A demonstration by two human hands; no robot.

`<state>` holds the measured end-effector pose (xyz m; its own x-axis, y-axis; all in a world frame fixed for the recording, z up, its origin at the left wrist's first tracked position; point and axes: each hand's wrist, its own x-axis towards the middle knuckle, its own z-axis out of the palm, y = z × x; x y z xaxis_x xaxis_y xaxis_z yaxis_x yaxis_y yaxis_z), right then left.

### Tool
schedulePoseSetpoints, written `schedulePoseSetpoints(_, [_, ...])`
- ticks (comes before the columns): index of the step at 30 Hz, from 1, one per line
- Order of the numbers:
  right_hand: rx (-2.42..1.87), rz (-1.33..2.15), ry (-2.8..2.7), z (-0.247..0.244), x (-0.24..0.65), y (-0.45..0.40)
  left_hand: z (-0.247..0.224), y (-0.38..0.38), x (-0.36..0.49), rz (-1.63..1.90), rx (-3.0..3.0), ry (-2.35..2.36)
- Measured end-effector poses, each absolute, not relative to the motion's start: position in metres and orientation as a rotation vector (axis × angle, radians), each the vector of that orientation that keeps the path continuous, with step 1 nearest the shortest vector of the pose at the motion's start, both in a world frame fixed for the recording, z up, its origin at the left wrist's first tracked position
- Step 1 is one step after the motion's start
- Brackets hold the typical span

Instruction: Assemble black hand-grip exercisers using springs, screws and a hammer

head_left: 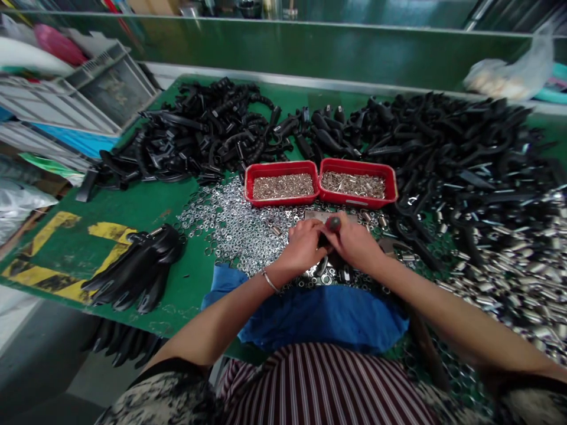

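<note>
One black part (325, 242) in left hand (305, 243), fingers curled around it, seemingly to steady it, above washers (248, 224); one dark handle (333, 224) upright in right hand (354, 241), fingers pinching it, likely for control; lower end hidden. Two red trays (283, 202) of small metal bits (283, 186) just beyond hands, probably for short reach; blue cloth (319, 316) on near side, perhaps as padding.

red-and-dark handle (333, 224) | end up | black part (325, 241) | mostly hidden, alongside
</note>
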<state>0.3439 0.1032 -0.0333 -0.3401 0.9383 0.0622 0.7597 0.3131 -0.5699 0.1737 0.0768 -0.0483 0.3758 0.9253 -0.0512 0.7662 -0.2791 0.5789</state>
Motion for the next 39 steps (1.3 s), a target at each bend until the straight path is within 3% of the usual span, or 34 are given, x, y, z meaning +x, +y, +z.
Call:
schedulePoseSetpoints(13, [-1.441,0.69,-2.01,-0.018,0.346,0.099,-0.043,0.081,0.173,0.279,2.227,1.463])
schedulePoseSetpoints(16, [-1.581,0.509,-1.913,-0.006,0.378,0.103,-0.047,0.078,0.172,0.287,2.269,1.432])
schedulePoseSetpoints(20, [-2.012,0.186,-2.34,-0.007,0.445,0.112,-0.041,0.087,0.155,0.377,2.388,1.291])
schedulePoseSetpoints(24, [-1.978,0.077,-2.428,-0.004,0.477,0.12,-0.021,0.146,0.117,0.41,2.503,1.632])
schedulePoseSetpoints(29, [-1.5,0.233,-2.41,0.002,0.415,0.157,-0.011,0.217,0.088,-0.241,2.45,1.873])
schedulePoseSetpoints(34, [-1.178,0.051,-2.705,0.002,0.309,0.209,-0.017,0.213,0.092,-0.207,2.499,1.871])
schedulePoseSetpoints(39, [-1.217,-0.044,-2.899,-0.004,0.258,0.239,-0.018,0.204,0.092,-0.113,2.348,2.046])
